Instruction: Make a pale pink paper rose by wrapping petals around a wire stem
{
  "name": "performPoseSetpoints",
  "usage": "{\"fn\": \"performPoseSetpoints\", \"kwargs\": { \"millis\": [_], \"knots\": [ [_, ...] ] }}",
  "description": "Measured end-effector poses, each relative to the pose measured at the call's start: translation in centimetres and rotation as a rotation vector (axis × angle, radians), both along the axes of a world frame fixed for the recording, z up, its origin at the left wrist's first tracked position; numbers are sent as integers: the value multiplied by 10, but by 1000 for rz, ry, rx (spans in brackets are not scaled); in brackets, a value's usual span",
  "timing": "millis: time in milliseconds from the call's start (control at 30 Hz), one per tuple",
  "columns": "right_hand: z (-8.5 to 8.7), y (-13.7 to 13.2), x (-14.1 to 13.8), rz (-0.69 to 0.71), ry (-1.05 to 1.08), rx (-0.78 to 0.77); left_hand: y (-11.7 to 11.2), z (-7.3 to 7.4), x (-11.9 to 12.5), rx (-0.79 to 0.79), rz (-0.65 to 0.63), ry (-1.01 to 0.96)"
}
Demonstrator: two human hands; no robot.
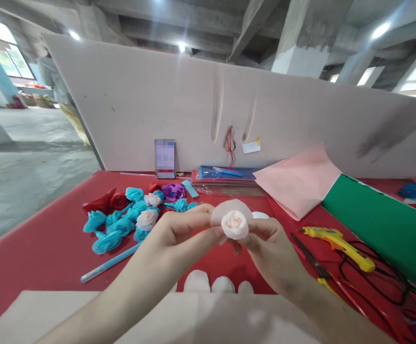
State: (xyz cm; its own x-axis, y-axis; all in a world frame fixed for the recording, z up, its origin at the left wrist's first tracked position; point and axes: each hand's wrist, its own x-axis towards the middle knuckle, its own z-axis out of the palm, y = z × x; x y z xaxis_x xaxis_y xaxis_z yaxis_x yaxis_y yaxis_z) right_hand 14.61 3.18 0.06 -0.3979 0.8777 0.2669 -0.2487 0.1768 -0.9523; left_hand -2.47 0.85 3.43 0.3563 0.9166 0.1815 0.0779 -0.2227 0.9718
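Note:
A small pale pink paper rose point(235, 224) is held up over the middle of the table, its spiral centre facing me. From the left, my left hand point(184, 229) pinches a thin pale petal point(228, 206) against the rose's side, thumb and forefinger closed. My right hand point(274, 246) grips the rose low on its right side; some fingertips are hidden behind it. Below the hands, several loose pale petals point(197, 281) lie in a row along the edge of a pale sheet point(179, 317). Another white round piece point(260, 215) shows behind my right fingers.
Blue, red, purple and pink paper flowers point(122, 222) are heaped at left, near a light-blue tube point(109, 263). A phone point(165, 158) leans on the upright board. At right lie scissors point(313, 258), a yellow glue gun point(340, 246) with cord, pink paper point(297, 184) and a green sheet point(376, 224).

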Motion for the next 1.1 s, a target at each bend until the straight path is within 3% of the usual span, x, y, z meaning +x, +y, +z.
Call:
{"fn": "performPoseSetpoints", "kwargs": {
  "millis": [300,533,767,1100],
  "knots": [
    [0,-1,-1,-23,-3,-23,-1,1,-3,-17,-6,2],
    [0,-3,-5,-21,98,-116,-2,6,-3,-56,-75,-72],
    [-2,-5,-6,-13,191,-102,0,6,0,-56,-94,-108],
    [0,-9,-7,-81,133,-114,1,3,-8,-2,-64,-47]
  ]
}}
